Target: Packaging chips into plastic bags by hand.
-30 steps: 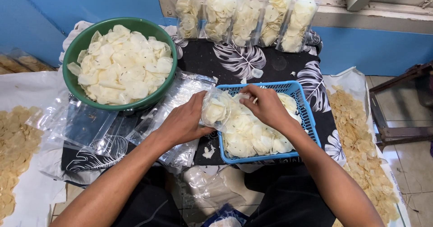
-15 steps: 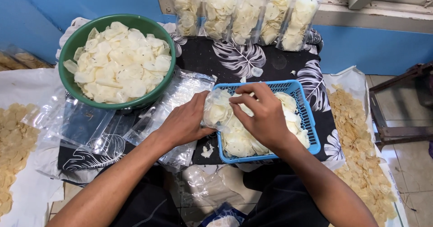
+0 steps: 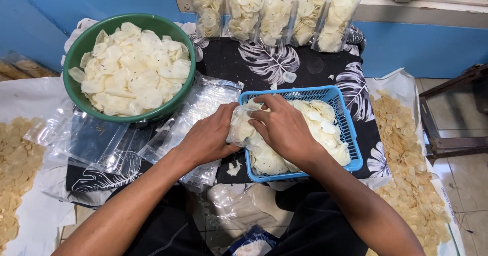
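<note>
Over the blue basket (image 3: 347, 134), both hands are at work. Left hand (image 3: 208, 136) is curled around the side of a small clear bag (image 3: 241, 126), fingers wrapped and thumb across it, holding it at the basket's near-left corner. The bag is partly filled with pale chips and lies tilted, its mouth toward the basket. Right hand (image 3: 282, 126) lies palm down on the heap of pale chips (image 3: 317, 121) in the basket, fingers bent and bunched at the bag's mouth — whether a chip is pinched under them cannot be told, the fingertips are hidden.

Basket sits on the desk, on a black cloth with white leaf print (image 3: 269, 60). Up left, a green bowl (image 3: 76, 96) stands heaped with more pale chips, well apart from the hands. Between bowl and basket lies a loose stack of empty clear bags (image 3: 195, 111), running under the left wrist. Along the back, against the blue wall, a row of filled bags (image 3: 277, 14) stands upright, side by side. A few crumbs (image 3: 234, 168) lie on the cloth just beside the basket's near-left corner. Off to both sides — darker, golden chips (image 3: 404, 154) spread out on white sheets.
</note>
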